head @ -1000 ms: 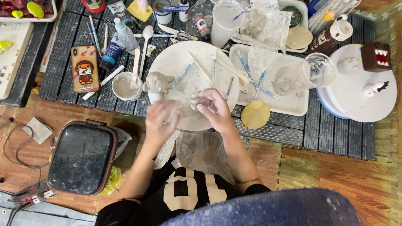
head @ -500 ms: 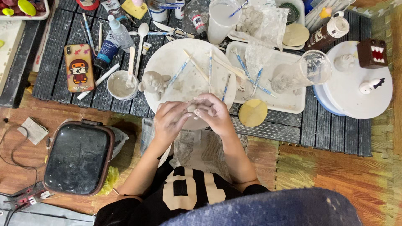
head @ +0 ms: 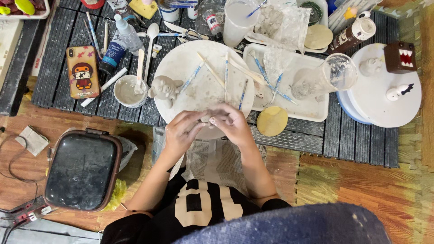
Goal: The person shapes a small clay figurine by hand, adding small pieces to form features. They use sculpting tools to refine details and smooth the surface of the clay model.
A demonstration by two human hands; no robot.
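- Black shirt with pale numerals (head: 199,210) sits nearest, both forearms reaching up from it
- Newspaper sheet (head: 217,160) lies under the wrists on the wooden floor
- Left hand (head: 183,131) is curled narrow, fingertips pinching a small grey clay lump (head: 209,116)
- Right hand (head: 231,123) is likewise closed around the same lump from the other side; the two hands meet over the near rim of the round white board (head: 190,68)
- Dark lidded box (head: 83,169) rests well to the left on the floor
- Round tan disc (head: 271,121) lies just right of the hands on the dark slatted worktop (head: 361,140)
- Grey clay figure (head: 165,89) stands at the board's left edge, beside a small cup of slip (head: 126,90)
- Thin modelling tools (head: 226,74) lie across the board
- Phone in an orange case (head: 82,72) lies farther left
- White tray (head: 312,106) and a clear glass (head: 327,79) sit to the right, a white turntable (head: 384,113) beyond
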